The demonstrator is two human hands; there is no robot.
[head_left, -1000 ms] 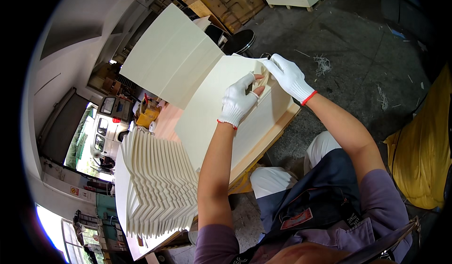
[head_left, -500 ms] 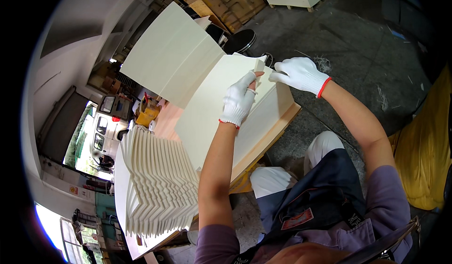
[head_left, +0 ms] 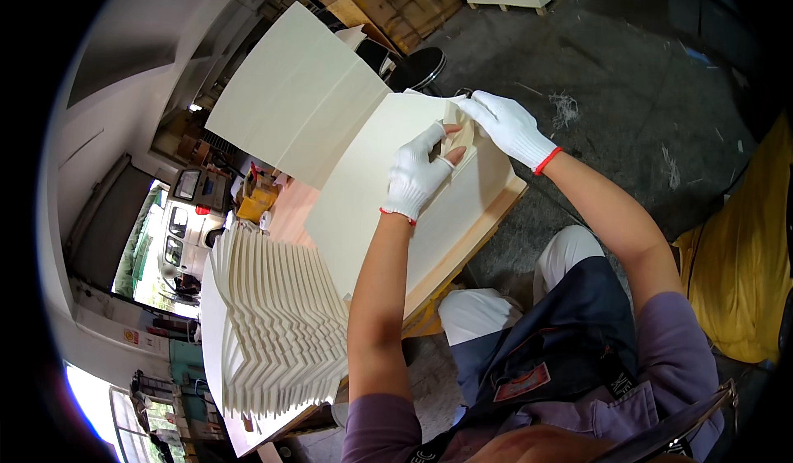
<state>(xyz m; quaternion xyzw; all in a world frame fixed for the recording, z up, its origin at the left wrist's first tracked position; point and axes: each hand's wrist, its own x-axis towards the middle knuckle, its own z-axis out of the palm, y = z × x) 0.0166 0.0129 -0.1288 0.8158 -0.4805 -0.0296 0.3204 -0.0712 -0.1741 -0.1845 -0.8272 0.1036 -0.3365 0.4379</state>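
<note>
A stack of large cream paper sheets [head_left: 363, 190] lies in front of me, with a narrow folded flap along its right edge. My left hand [head_left: 417, 174], in a white knitted glove with bare thumb and fingertip, is closed around this flap, thumb and finger on either side. My right hand [head_left: 505, 128], in a white glove with a red cuff, holds the flap near its far corner, fingers close together. Its fingertips are partly hidden against the paper.
A tall folded cream sheet [head_left: 289, 91] stands behind the stack. Several zigzag-folded sheets [head_left: 277, 322] are piled at the left on the table. A round black stool [head_left: 417, 68] is beyond, and a yellow cloth-like cover [head_left: 735, 256] hangs at the right. Scraps [head_left: 564, 109] litter the floor.
My right hand has moved left and up onto the far corner of the flap. My left thumb and finger have spread wider, and the flap between them is lifted and bent.
</note>
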